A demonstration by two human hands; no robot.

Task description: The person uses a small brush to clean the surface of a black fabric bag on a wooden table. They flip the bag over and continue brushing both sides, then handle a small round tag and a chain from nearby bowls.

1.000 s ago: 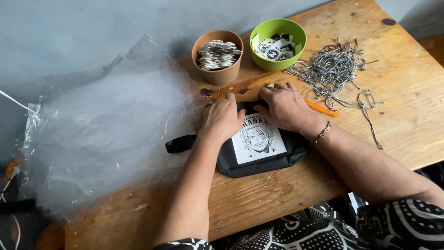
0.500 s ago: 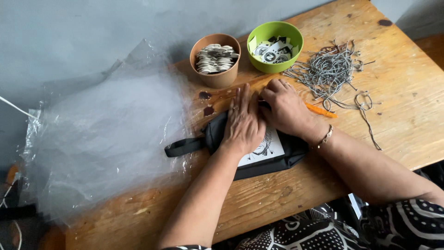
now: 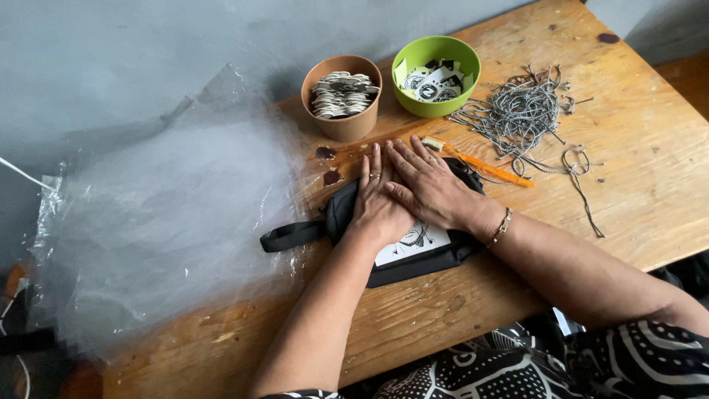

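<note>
head view, now. both hands lie flat on a black fabric pouch (image 3: pixel 413 251) at the near-centre of the wooden table (image 3: pixel 650 185). left hand (image 3: pixel 378 203) is palm-down, fingers straight & together, grasping nothing; right hand (image 3: pixel 432 188) likewise open & flat, angled across the pouch w/ its fingers partly over the left's. neither is clenched. a white printed patch (image 3: pixel 417 240) on the pouch front shows just below the palms; a black webbing strap (image 3: pixel 290 236) runs off to the left onto a sheet of clear plastic film (image 3: pixel 162 222).

technique, as judged: pressing/smoothing goes best w/ even weight through both palms, working from the middle outward, so the soft cloth lies w/o creases & the patch stays square; keep the strap free of the fold.

materials: pouch is matte woven cloth, soft, rounded outline. table is worn, stained planks. film is crinkled, glossy, see-through. behind the hands: a brown paper cup (image 3: pixel 343 100) stacked w/ small round printed discs, a lime-green plastic bowl (image 3: pixel 436 74) of b/w printed tags, a loose tangle of grey cords (image 3: pixel 524 111), and a slim orange tool (image 3: pixel 487 168) touching the pouch's far edge. a thin bracelet (image 3: pixel 502 227) sits on the right wrist.
</note>
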